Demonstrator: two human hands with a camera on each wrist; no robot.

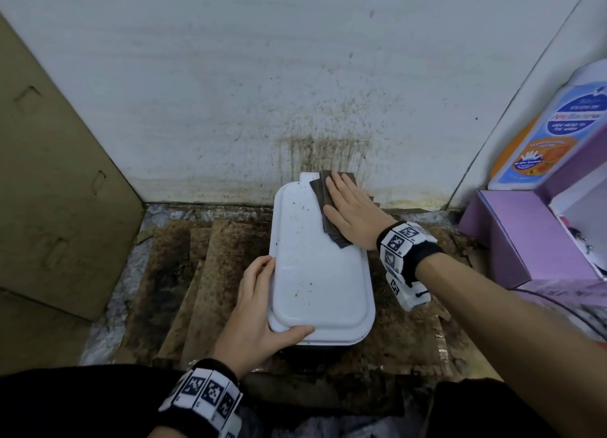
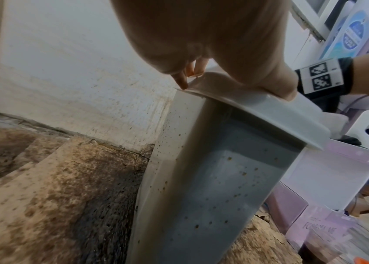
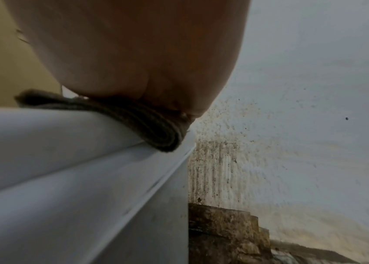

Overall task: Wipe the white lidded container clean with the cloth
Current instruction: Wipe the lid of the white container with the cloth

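A white lidded container stands on stained cardboard, its lid speckled with brown dirt. My right hand lies flat, fingers straight, pressing a folded dark grey cloth onto the lid's far right part. My left hand grips the lid's near left corner, thumb on top, fingers curled over the left edge. In the left wrist view the container's spotted side wall drops below the lid rim under my left hand. The right wrist view has the cloth's folded edge squeezed between my palm and the lid.
A dirt-spattered white wall rises just behind the container. A brown cardboard panel leans at the left. Purple boxes and a white-and-blue bottle crowd the right. Stained cardboard sheets cover the floor.
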